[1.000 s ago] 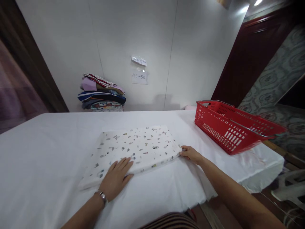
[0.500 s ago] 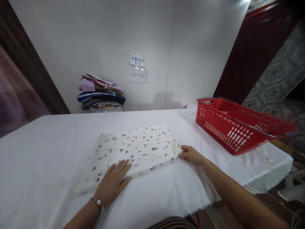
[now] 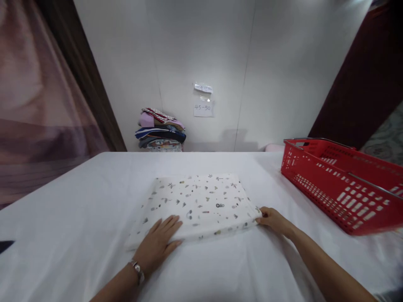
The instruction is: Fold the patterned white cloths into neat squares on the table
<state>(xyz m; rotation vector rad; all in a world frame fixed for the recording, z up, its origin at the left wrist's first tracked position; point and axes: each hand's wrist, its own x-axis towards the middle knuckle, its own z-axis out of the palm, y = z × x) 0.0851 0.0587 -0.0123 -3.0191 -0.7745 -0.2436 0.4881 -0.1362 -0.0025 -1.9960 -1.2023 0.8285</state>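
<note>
A folded white cloth with small printed leaves and dots [image 3: 201, 203] lies flat in the middle of the white-covered table [image 3: 78, 201]. My left hand [image 3: 159, 244], with a watch on the wrist, rests flat on the cloth's near left corner, fingers stretched out. My right hand [image 3: 274, 221] is at the cloth's near right corner, fingers curled against its edge; whether they pinch it is hard to tell.
A red plastic basket [image 3: 343, 186] with metal handles stands on the table at the right. A stack of folded coloured fabrics [image 3: 160, 133] sits against the white wall at the back, beside a paper note [image 3: 203, 109]. A pinkish curtain [image 3: 37, 109] hangs at the left.
The view has swung to the left, so cloth, basket and stack appear shifted right. Both hands stay on the same corners of the cloth.
</note>
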